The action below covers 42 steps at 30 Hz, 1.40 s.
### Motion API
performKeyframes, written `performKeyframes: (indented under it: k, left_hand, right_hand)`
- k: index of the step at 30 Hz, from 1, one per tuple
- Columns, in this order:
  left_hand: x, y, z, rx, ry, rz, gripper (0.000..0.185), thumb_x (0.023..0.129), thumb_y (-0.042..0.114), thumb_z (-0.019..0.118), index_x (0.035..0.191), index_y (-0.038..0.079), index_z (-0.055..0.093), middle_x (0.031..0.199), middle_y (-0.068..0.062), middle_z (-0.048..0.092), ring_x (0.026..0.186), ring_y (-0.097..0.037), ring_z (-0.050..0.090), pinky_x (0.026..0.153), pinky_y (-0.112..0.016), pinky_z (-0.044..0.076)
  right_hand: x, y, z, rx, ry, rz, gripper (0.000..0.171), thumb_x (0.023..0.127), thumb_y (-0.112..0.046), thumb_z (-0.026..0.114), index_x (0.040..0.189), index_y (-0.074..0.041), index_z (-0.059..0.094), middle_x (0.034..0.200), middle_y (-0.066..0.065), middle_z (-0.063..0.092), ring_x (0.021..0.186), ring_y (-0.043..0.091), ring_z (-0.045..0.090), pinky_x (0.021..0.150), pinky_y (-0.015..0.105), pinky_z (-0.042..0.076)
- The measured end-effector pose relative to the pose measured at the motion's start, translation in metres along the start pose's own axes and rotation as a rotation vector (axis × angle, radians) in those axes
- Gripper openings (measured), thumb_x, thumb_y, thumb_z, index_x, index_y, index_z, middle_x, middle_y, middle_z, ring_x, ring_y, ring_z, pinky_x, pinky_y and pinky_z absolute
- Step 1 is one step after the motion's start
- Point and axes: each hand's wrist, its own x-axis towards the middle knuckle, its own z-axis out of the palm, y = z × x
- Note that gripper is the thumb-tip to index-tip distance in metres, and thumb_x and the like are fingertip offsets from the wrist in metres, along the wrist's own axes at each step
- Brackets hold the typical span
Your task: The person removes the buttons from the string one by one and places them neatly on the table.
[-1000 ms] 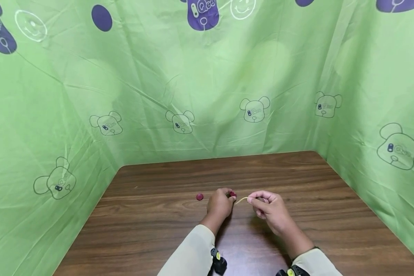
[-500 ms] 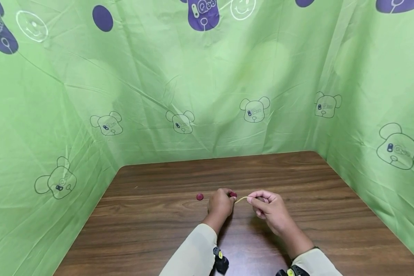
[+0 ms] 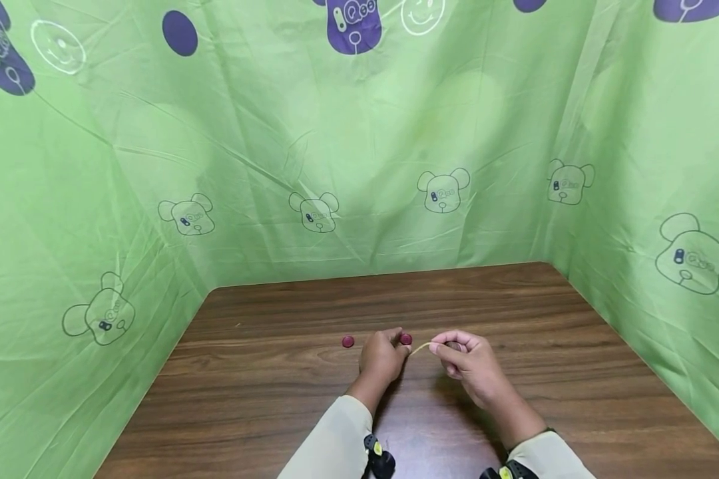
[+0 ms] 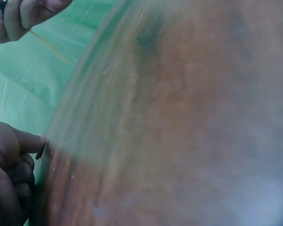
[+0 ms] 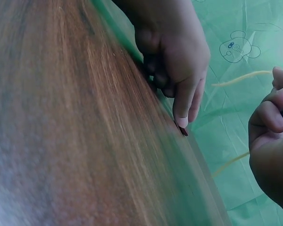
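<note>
On the brown wooden table [image 3: 515, 399], my left hand [image 3: 382, 356] holds a small dark red button [image 3: 405, 339] at its fingertips against the tabletop. The right wrist view shows the left hand [image 5: 174, 56] with two fingertips down on the button [image 5: 184, 131]. My right hand [image 3: 469, 362] is just to the right, pinching a thin yellowish thread [image 3: 419, 347] whose free end points at the button. The same thread [image 5: 240, 77] runs from the right hand [image 5: 271, 141] there. A second red button [image 3: 348, 341] lies loose left of my left hand.
Green printed cloth [image 3: 335, 166] walls in the table at the back, left and right. In the left wrist view the tabletop [image 4: 188, 122] is blurred, with my left hand [image 4: 9, 174] low at the left and my right hand [image 4: 23, 14] with the thread [image 4: 49, 44] at the top.
The left fingers have shifted a little, so the held button shows more fully at their right. The right hand and thread stay put.
</note>
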Motion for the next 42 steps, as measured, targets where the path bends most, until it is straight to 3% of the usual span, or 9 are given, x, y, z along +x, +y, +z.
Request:
performKeyframes:
  k: [3, 6, 8, 11, 18, 22, 26, 34, 42]
  left_hand:
    - [-0.005, -0.002, -0.001, -0.102, 0.008, 0.003, 0.043, 0.091, 0.023, 0.086, 0.133, 0.016, 0.08, 0.124, -0.004, 0.082, 0.116, -0.028, 0.078, 0.097, -0.047, 0.062]
    - [-0.008, -0.007, -0.001, -0.215, 0.023, 0.007, 0.045, 0.091, 0.016, 0.085, 0.135, 0.013, 0.078, 0.09, -0.003, 0.081, 0.081, -0.016, 0.073, 0.073, -0.033, 0.058]
    - [-0.009, -0.009, -0.002, -0.293, 0.03, 0.008, 0.047, 0.091, 0.012, 0.084, 0.137, 0.011, 0.077, 0.067, 0.003, 0.064, 0.062, -0.007, 0.055, 0.057, -0.025, 0.045]
    - [-0.011, -0.011, -0.003, -0.38, 0.047, 0.033, 0.048, 0.09, 0.006, 0.083, 0.138, 0.007, 0.075, 0.055, 0.009, 0.041, 0.05, -0.002, 0.037, 0.048, -0.02, 0.031]
    - [-0.016, -0.012, -0.007, -0.449, 0.084, 0.104, 0.045, 0.091, 0.0, 0.081, 0.136, 0.0, 0.075, 0.056, 0.01, 0.035, 0.049, -0.001, 0.031, 0.049, -0.019, 0.029]
    - [-0.018, -0.012, -0.009, -0.452, 0.099, 0.107, 0.042, 0.093, 0.002, 0.08, 0.135, 0.001, 0.075, 0.059, 0.007, 0.037, 0.051, 0.001, 0.031, 0.053, -0.018, 0.031]
    - [-0.022, -0.012, -0.011, -0.467, 0.103, 0.124, 0.04, 0.095, 0.003, 0.08, 0.134, 0.003, 0.076, 0.062, 0.004, 0.039, 0.053, 0.002, 0.033, 0.055, -0.018, 0.033]
    - [-0.04, -0.012, -0.019, -0.507, 0.089, 0.161, 0.039, 0.096, 0.006, 0.08, 0.134, 0.011, 0.078, 0.067, 0.003, 0.042, 0.058, 0.003, 0.036, 0.059, -0.016, 0.035]
    - [-0.052, -0.014, -0.027, -0.509, 0.031, 0.217, 0.038, 0.097, 0.008, 0.08, 0.135, 0.008, 0.076, 0.069, 0.001, 0.042, 0.061, 0.003, 0.037, 0.061, -0.014, 0.033]
  right_hand:
    - [0.0, 0.001, 0.0, 0.028, -0.011, 0.004, 0.018, 0.098, 0.002, 0.074, 0.093, -0.015, 0.077, 0.071, -0.01, 0.062, 0.056, 0.004, 0.048, 0.053, 0.019, 0.037]
    - [0.0, 0.0, 0.0, 0.055, -0.021, 0.009, 0.018, 0.098, 0.003, 0.074, 0.093, -0.014, 0.077, 0.072, -0.009, 0.062, 0.058, 0.005, 0.048, 0.055, 0.019, 0.037]
    - [0.0, 0.0, 0.0, 0.069, -0.038, 0.011, 0.017, 0.099, 0.003, 0.073, 0.094, -0.013, 0.077, 0.072, -0.009, 0.061, 0.059, 0.005, 0.049, 0.056, 0.019, 0.039]
    - [-0.001, -0.001, -0.003, 0.104, -0.098, 0.004, 0.015, 0.102, 0.002, 0.069, 0.102, -0.011, 0.077, 0.076, -0.009, 0.063, 0.064, 0.004, 0.052, 0.058, 0.019, 0.041]
    - [0.0, -0.002, -0.015, 0.131, -0.321, 0.011, 0.034, 0.106, 0.004, 0.053, 0.131, -0.012, 0.07, 0.107, -0.006, 0.074, 0.091, 0.004, 0.067, 0.074, 0.017, 0.054]
    - [0.0, -0.001, -0.015, 0.086, -0.308, 0.031, 0.031, 0.108, 0.0, 0.056, 0.137, -0.01, 0.055, 0.109, -0.003, 0.074, 0.09, 0.006, 0.067, 0.071, 0.017, 0.053]
    - [-0.001, 0.0, -0.016, 0.089, -0.285, 0.04, 0.027, 0.109, -0.001, 0.057, 0.131, -0.008, 0.044, 0.108, -0.002, 0.075, 0.087, 0.008, 0.068, 0.068, 0.016, 0.051]
    - [-0.004, 0.006, -0.026, 0.106, -0.292, 0.019, 0.024, 0.109, 0.001, 0.057, 0.132, -0.005, 0.052, 0.102, 0.0, 0.072, 0.09, 0.008, 0.07, 0.066, 0.016, 0.053]
    - [-0.005, 0.01, -0.033, 0.157, -0.258, 0.0, 0.023, 0.108, 0.003, 0.059, 0.128, -0.007, 0.056, 0.098, -0.001, 0.072, 0.088, 0.008, 0.072, 0.067, 0.017, 0.056]
